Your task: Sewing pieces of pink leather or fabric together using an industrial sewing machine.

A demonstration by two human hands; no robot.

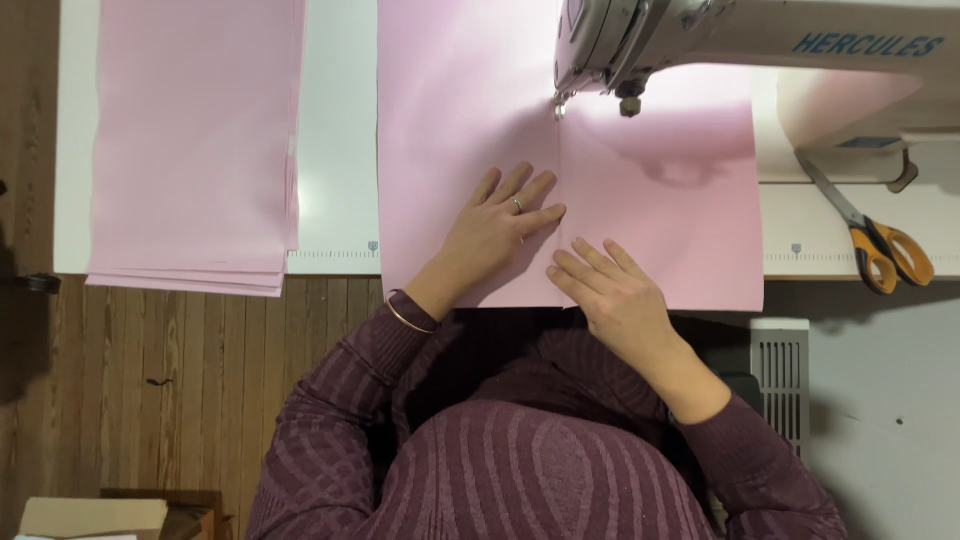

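Two hands lie flat on a sheet of pink fabric (480, 120) spread over a white worktop (335, 150), seen from above. Left hand (495, 228), wearing a ring, has its fingers spread and pressed onto the cloth just left of a straight seam line. Right hand (610, 290) lies open, palm down, near the front edge of the cloth just right of that line. Neither hand grips anything; both simply hold the cloth down. That seam runs up to the needle of a grey sewing machine (640, 40) at the top. A stack of pink fabric pieces (195, 140) lies well apart to the left, overhanging the worktop edge. Orange-handled scissors (880, 245) rest at the right. Judging from this, good work here means keeping both palms light and level, one either side of the seam, so the layers feed straight without puckering.
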